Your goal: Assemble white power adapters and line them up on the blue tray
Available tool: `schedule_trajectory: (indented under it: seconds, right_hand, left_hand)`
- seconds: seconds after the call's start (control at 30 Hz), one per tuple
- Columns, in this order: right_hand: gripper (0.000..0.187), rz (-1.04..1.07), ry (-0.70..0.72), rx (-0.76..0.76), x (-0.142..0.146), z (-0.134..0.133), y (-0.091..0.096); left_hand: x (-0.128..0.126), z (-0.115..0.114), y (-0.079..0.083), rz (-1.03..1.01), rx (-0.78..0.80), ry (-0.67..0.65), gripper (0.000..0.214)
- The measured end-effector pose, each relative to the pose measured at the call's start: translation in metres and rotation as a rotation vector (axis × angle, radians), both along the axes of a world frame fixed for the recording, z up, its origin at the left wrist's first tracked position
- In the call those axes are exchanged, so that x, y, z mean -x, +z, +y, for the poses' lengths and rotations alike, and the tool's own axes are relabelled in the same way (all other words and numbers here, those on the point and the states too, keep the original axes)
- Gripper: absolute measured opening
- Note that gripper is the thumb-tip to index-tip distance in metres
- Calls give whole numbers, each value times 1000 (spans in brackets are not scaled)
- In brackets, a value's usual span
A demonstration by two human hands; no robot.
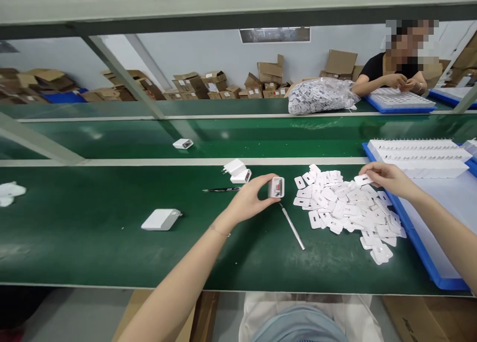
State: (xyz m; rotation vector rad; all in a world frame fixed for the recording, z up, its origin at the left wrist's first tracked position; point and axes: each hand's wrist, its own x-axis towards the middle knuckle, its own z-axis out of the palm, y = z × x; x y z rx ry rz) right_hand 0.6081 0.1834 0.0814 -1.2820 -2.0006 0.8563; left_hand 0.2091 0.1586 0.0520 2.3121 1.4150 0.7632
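Note:
My left hand (pixel 250 198) grips a white charger housing (pixel 282 188) between thumb and fingers, its open end facing me with parts showing inside. Over the right side of a heap of white cover plates (pixel 343 203), my right hand (pixel 383 178) pinches one white cover plate (pixel 363 180) with a small slot in it. A silver craft knife (pixel 293 229) lies on the green bench just right of my left hand. Behind that hand are black tweezers (pixel 221 189) and white chargers (pixel 237 170). Another white charger (pixel 161 219) rests farther left.
At right, a blue tray (pixel 421 252) holds rows of white chargers (pixel 421 156). One charger (pixel 183 143) sits on the green belt beyond the white rail. Across it, a person (pixel 395 74) works over another tray, beside a plastic bag of white parts (pixel 320 95). A metal post (pixel 37 138) slants at left.

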Motion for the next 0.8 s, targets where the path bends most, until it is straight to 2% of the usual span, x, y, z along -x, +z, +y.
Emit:
schedule_trajectory:
  seconds: [0.13, 0.2, 0.27, 0.37, 0.47, 0.67, 0.8]
  right_hand:
    - [34, 164, 156, 57, 33, -13, 21]
    - [34, 225, 227, 56, 52, -23, 25]
    - [27, 285, 271, 38, 67, -32, 22]
    - [16, 309, 298, 40, 78, -44, 14]
    - [17, 267, 317, 64, 80, -52, 6]
    - [22, 115, 357, 148, 79, -54, -3]
    - [22, 115, 331, 55, 83, -56, -9]
  left_hand:
    - [-41, -20, -2, -364, -17, -165, 51]
    - [-59, -25, -5, -473, 17, -236, 52]
    - [-72, -29, -11, -531, 57, -285, 52]
    - [-83, -34, -23, -533, 86, -329, 53]
    - [-86, -38, -32, -480, 99, -357, 55]
    - [-91, -43, -35, -368, 49, -410, 55]
    - [-94, -45, -36, -354, 6, -398, 53]
